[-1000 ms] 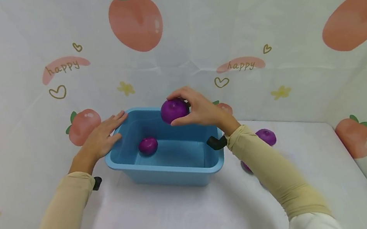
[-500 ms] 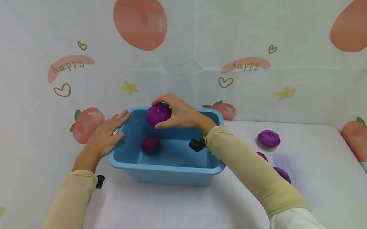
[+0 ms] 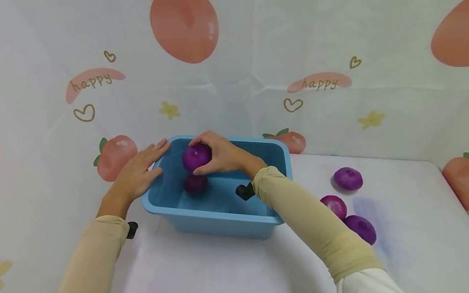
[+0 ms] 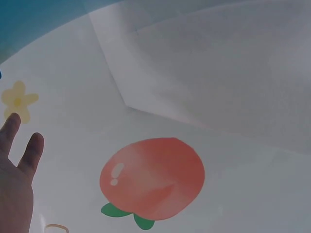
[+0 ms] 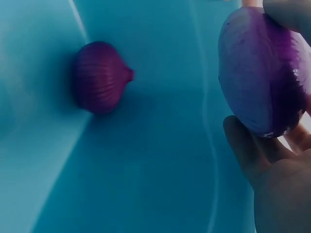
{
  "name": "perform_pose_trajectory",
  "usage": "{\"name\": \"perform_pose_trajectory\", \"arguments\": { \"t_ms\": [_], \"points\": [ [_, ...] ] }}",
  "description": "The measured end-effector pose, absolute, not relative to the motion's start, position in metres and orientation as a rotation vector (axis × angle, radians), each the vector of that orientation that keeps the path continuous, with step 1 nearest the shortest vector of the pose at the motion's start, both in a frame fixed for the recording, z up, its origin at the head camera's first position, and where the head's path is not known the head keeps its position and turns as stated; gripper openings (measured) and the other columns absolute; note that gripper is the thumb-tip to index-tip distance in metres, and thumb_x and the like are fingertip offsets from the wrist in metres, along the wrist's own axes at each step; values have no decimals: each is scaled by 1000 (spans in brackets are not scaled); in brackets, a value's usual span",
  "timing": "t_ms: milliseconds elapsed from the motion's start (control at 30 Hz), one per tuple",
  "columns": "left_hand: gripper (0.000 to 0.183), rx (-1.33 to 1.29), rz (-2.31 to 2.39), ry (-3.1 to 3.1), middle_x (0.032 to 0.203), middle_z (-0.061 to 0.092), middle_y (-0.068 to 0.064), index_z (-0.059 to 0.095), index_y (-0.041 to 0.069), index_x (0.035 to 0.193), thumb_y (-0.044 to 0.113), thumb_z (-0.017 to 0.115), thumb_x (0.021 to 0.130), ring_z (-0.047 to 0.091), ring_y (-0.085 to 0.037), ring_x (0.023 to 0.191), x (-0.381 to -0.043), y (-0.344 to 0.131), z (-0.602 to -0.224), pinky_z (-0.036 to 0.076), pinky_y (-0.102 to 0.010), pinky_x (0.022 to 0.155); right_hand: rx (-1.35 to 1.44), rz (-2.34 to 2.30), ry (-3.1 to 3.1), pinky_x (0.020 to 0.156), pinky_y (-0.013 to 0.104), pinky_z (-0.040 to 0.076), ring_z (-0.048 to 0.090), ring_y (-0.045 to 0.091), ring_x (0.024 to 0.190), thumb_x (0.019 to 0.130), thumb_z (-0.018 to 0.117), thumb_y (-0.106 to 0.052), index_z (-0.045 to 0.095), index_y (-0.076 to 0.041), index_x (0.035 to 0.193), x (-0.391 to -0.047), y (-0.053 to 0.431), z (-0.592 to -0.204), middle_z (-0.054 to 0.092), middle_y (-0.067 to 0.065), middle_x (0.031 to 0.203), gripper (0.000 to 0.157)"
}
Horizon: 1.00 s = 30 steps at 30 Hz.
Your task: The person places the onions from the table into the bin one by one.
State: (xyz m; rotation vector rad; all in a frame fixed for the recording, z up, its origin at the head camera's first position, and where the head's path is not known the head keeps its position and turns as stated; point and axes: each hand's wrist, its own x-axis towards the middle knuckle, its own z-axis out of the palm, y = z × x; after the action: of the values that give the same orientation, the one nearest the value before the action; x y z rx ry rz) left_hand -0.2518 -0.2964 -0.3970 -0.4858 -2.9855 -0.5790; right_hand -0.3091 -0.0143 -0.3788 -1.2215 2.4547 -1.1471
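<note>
1. Left hand [image 3: 135, 175]: fingers pretty much straight and spread, just laid on the left rim of the blue tub [image 3: 223, 227], no actual hold on anything.
2. Loose onion [image 3: 196, 186]: purple, lying in the tub toward the left end.
3. Held onion [image 3: 195, 158]: also purple, up off the tub floor, inside the rim.
4. Right hand [image 3: 223, 155]: thumb and fingers curled round that one, opened about as wide as the onion.
5. Table [image 3: 411, 221]: three more onions [image 3: 348, 179] sitting right of the tub.

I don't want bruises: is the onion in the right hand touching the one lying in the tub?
Apart: the right wrist view shows bare blue tub between the held onion and the lower onion.
</note>
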Motion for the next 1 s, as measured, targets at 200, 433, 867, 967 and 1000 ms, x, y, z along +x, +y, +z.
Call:
{"name": "perform_pose_trajectory", "arguments": {
  "t_ms": [200, 433, 867, 967, 1000],
  "points": [
    [63, -491, -582, -2970, 170, 28, -1, 29, 31, 161, 38, 41, 100, 24, -43, 157, -253, -295, -400, 24, -71, 121, -1131, -1021, 2437, 102, 35, 56, 54, 22, 126, 82, 82, -31, 52, -10, 141, -307, -9, -390, 51, 8, 141, 69],
    [63, -492, -582, -2959, 170, 29, -2, 31, 30, 161, 41, 41, 100, 25, -44, 156, -254, -295, -399, 25, -72, 120, -992, -774, 2391, 110, 38, 52, 54, 23, 129, 81, 83, -32, 51, -12, 143, -309, -4, -403, 53, 8, 143, 72],
    [64, -460, -613, -2978, 170, 28, -1, 29, 31, 161, 31, 41, 98, 23, -42, 157, -252, -296, -399, 23, -71, 121, -951, -661, 2399, 116, 41, 46, 51, 26, 134, 83, 84, -27, 49, -10, 147, -310, -1, -407, 52, 10, 147, 75],
    [66, -447, -631, -2985, 170, 27, 1, 28, 33, 161, 29, 41, 97, 22, -41, 158, -252, -296, -398, 22, -71, 122, -956, -659, 2408, 116, 40, 46, 52, 25, 133, 82, 84, -27, 50, -10, 147, -309, 0, -407, 53, 10, 147, 75],
    [66, -447, -632, -2986, 170, 27, 1, 28, 33, 161, 28, 41, 97, 22, -41, 158, -252, -296, -398, 22, -71, 122, -956, -660, 2410, 116, 40, 47, 52, 25, 133, 82, 84, -27, 50, -10, 146, -309, 0, -407, 53, 10, 147, 74]
  ]
}}
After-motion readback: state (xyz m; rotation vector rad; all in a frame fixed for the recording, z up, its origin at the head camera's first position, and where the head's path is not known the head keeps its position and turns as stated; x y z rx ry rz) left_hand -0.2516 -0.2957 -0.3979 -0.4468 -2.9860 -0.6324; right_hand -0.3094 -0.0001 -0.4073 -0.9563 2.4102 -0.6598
